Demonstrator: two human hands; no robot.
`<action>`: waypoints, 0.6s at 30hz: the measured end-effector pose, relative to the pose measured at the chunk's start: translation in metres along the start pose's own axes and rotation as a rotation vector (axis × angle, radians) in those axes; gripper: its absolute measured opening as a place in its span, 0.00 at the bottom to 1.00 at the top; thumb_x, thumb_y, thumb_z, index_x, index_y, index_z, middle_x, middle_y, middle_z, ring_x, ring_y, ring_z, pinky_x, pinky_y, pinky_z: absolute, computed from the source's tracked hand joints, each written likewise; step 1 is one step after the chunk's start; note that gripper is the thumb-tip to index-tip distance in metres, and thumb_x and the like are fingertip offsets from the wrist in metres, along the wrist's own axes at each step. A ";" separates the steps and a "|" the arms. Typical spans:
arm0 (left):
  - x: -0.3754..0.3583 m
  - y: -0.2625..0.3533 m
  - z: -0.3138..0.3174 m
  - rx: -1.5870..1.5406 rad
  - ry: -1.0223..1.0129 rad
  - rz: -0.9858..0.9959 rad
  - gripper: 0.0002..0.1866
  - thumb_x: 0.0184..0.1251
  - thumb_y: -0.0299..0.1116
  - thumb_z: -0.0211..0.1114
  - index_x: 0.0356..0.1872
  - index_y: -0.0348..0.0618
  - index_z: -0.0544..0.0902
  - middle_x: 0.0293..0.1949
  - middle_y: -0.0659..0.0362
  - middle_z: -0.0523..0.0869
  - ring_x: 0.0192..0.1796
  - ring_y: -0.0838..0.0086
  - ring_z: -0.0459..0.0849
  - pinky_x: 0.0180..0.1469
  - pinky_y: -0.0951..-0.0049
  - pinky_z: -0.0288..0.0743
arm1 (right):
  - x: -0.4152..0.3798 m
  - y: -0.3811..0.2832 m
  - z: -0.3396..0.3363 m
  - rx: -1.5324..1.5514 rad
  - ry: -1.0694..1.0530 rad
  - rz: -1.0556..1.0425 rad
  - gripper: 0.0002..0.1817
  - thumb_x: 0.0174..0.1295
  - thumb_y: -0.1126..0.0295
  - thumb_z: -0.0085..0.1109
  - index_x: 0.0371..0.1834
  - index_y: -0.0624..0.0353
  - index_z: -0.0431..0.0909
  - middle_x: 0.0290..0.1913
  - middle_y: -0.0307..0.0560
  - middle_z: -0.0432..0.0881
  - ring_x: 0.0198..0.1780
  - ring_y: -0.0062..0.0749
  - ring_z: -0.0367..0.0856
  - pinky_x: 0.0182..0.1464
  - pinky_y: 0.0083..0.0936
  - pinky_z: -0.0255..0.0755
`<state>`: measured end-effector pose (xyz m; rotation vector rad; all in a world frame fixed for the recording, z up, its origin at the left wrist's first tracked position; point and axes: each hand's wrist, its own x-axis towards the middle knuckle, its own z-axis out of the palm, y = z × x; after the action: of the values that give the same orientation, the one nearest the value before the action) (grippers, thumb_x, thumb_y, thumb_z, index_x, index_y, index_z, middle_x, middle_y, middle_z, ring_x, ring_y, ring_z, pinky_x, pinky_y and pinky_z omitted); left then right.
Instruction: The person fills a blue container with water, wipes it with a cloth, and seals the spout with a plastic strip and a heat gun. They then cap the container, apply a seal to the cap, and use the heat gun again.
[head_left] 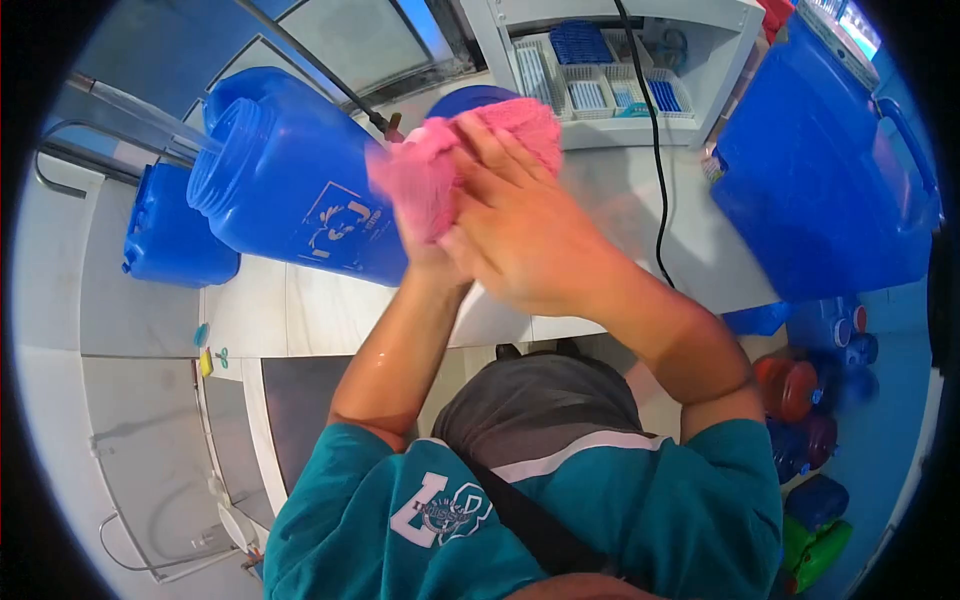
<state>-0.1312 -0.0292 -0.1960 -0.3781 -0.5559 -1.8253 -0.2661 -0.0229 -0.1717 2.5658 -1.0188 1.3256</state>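
Note:
A pink cloth (425,185) is bunched between my two hands, above the white counter. My right hand (510,220) lies over the cloth from the right, its fingers pressed on it. Beneath the cloth, my left hand (432,262) is mostly covered, with only the wrist and heel of the palm showing; its fingers are hidden. Part of the cloth is blurred by motion. Just left of my hands stands a large blue jug (290,180) with an open mouth and a white print on its side. A round blue object (470,98) shows partly behind the cloth.
A second blue container (180,235) is at the left, and a big blue jug (820,170) with a handle at the right. A black cable (655,170) crosses the counter (610,195). Behind, a white shelf (625,130) holds small baskets. Several bottles (790,385) are at lower right.

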 end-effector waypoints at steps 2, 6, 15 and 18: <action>-0.002 -0.017 0.009 0.237 0.228 -0.095 0.36 0.82 0.62 0.38 0.79 0.51 0.61 0.79 0.59 0.64 0.80 0.58 0.61 0.80 0.50 0.55 | 0.014 0.008 -0.005 0.066 -0.110 -0.031 0.26 0.73 0.56 0.49 0.67 0.63 0.74 0.71 0.62 0.72 0.75 0.68 0.62 0.76 0.59 0.54; 0.014 -0.007 0.044 0.576 0.346 -0.065 0.49 0.73 0.75 0.34 0.80 0.43 0.58 0.79 0.52 0.64 0.79 0.57 0.63 0.80 0.52 0.55 | -0.013 0.014 -0.004 0.136 0.031 0.293 0.23 0.73 0.56 0.51 0.66 0.54 0.78 0.78 0.63 0.62 0.77 0.74 0.58 0.72 0.76 0.48; 0.000 -0.023 0.037 0.781 0.405 -0.253 0.67 0.50 0.92 0.25 0.75 0.42 0.65 0.64 0.53 0.78 0.61 0.62 0.79 0.67 0.63 0.73 | 0.019 0.036 -0.001 0.794 -0.163 0.386 0.21 0.68 0.63 0.57 0.63 0.56 0.81 0.76 0.68 0.62 0.73 0.70 0.63 0.75 0.59 0.57; 0.008 0.011 0.025 0.981 0.282 -0.196 0.67 0.52 0.90 0.25 0.79 0.41 0.57 0.71 0.54 0.71 0.69 0.65 0.73 0.69 0.61 0.70 | -0.005 -0.031 0.010 0.359 0.296 0.156 0.21 0.64 0.71 0.56 0.61 0.63 0.80 0.71 0.67 0.68 0.72 0.66 0.66 0.76 0.60 0.54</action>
<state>-0.1234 -0.0245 -0.1686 0.6016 -1.2151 -1.5242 -0.2432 -0.0002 -0.1748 2.4443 -1.0194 2.0227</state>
